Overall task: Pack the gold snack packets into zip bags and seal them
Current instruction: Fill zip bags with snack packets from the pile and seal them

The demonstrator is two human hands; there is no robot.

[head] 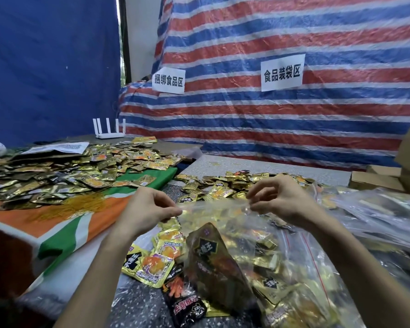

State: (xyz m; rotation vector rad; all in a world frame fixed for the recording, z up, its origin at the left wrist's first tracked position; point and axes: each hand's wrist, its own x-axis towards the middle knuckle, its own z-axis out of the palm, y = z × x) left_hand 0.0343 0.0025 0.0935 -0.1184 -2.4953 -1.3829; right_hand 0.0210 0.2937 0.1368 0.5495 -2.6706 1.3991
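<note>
The striped tarp (294, 126) hangs behind everything; below it the surface (258, 164) carries loose gold snack packets (69, 171) in wide heaps; nearer, a clear zip bag (258, 245) lies stuffed with them, its mouth turned away from the person. The left hand (149, 209) pinches the mouth's left end and the right hand (282, 197) its right end, fingers (171, 210) narrowed on the thin film. I'd judge the bag floppy, slick and bottom-heavy, its load apt to shift; best taken along the zip strip, pressing from one end across.
</note>
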